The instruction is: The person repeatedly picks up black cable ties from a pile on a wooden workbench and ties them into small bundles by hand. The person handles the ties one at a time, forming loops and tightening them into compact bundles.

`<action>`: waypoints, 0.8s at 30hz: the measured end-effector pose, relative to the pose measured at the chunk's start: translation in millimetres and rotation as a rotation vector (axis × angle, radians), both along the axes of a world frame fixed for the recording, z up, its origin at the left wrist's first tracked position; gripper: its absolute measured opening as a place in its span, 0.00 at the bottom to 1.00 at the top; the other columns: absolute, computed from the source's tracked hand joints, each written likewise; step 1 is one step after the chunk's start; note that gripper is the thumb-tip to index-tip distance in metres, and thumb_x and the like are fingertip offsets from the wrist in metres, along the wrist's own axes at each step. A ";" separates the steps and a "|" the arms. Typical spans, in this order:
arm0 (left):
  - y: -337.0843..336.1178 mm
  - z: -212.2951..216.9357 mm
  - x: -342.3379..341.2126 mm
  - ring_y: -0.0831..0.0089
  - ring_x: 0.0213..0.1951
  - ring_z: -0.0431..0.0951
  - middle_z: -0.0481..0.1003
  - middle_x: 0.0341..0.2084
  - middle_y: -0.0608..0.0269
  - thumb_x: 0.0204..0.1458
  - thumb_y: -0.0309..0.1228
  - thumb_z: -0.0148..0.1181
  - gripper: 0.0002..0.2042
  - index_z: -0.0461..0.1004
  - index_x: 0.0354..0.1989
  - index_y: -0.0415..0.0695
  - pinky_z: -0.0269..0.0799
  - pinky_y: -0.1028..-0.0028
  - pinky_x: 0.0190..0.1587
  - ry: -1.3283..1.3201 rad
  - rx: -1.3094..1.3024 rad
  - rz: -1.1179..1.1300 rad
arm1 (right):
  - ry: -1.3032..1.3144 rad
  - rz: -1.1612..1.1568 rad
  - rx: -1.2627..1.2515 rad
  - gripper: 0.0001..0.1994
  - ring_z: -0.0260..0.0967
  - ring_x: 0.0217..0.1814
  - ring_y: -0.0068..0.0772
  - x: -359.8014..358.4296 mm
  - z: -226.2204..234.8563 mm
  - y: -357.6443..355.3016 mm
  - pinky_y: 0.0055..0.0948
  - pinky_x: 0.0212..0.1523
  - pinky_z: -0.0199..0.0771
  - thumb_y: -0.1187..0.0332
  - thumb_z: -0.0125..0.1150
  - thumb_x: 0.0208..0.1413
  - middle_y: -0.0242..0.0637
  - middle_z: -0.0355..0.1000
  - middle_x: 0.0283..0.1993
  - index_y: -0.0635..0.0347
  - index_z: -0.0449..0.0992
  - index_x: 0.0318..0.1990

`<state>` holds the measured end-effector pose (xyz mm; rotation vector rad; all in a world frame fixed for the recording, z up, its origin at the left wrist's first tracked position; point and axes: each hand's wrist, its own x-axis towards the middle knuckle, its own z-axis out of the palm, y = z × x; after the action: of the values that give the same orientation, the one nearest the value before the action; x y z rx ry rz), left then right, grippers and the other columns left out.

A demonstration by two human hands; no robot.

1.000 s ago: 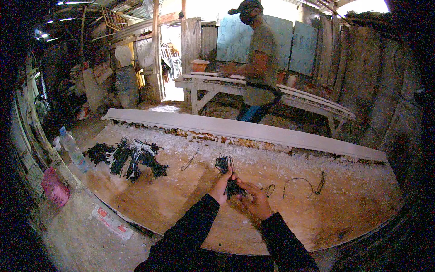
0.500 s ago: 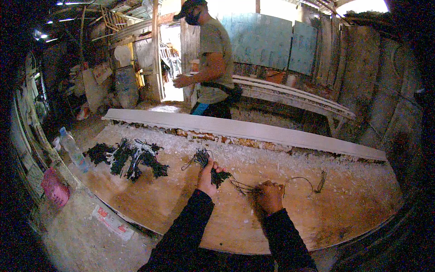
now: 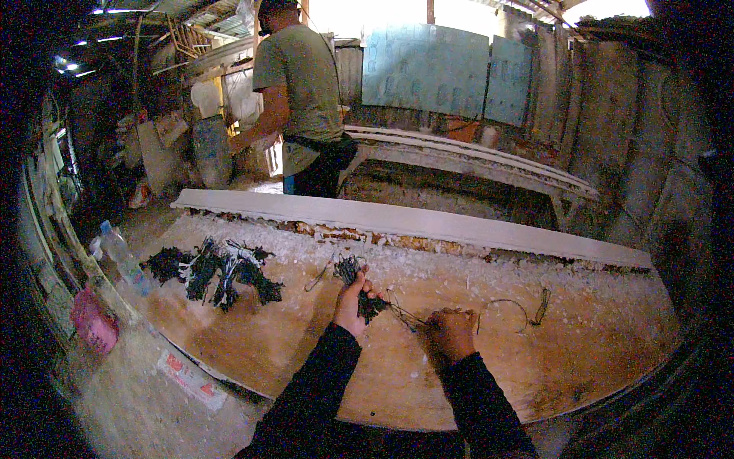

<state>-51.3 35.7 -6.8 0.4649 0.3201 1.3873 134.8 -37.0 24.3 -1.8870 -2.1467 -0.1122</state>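
My left hand (image 3: 352, 300) grips a small bundle of dark fibres (image 3: 361, 289) on the wooden work table (image 3: 252, 336). From the bundle a thin wire (image 3: 405, 315) runs to my right hand (image 3: 451, 333), which is closed around its end. Both hands rest near the middle of the table, about a hand's width apart. A loose wire loop (image 3: 514, 307) lies just right of my right hand.
A pile of finished dark bundles (image 3: 218, 269) lies at the table's left. A long white moulding (image 3: 413, 222) runs along the far edge. A plastic bottle (image 3: 121, 256) and a pink object (image 3: 92, 321) sit left. Another person (image 3: 302, 99) stands behind the table.
My hands have drawn apart, stretching the wire between them. The person behind has walked left and closer to the table.
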 end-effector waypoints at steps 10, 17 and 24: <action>5.2 -6.2 -0.1 0.80 0.20 0.60 0.58 0.17 0.72 0.52 0.37 0.46 0.14 0.62 0.43 0.43 0.65 0.72 0.33 0.060 0.008 -0.012 | 0.267 0.016 0.191 0.05 0.66 0.37 0.34 8.9 -8.1 8.5 0.45 0.50 0.45 0.64 0.60 0.37 0.30 0.71 0.28 0.49 0.75 0.25; 2.5 -8.8 6.0 0.80 0.20 0.61 0.59 0.16 0.72 0.51 0.37 0.50 0.14 0.63 0.41 0.43 0.67 0.73 0.33 0.110 -0.084 -0.018 | 0.346 0.081 0.451 0.03 0.65 0.34 0.32 11.8 -15.5 12.1 0.42 0.49 0.46 0.66 0.60 0.39 0.27 0.70 0.26 0.49 0.74 0.25; -0.9 -27.4 19.8 0.79 0.19 0.64 0.61 0.15 0.72 0.47 0.30 0.54 0.10 0.65 0.38 0.42 0.67 0.74 0.27 0.404 0.116 -0.173 | 0.463 0.133 0.388 0.02 0.65 0.33 0.30 6.8 -8.7 6.3 0.40 0.49 0.44 0.67 0.59 0.39 0.28 0.70 0.26 0.49 0.73 0.24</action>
<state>-31.5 34.8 -34.2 0.8529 0.5162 1.1414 141.6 -30.7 15.6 -1.3860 -1.7743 -0.0517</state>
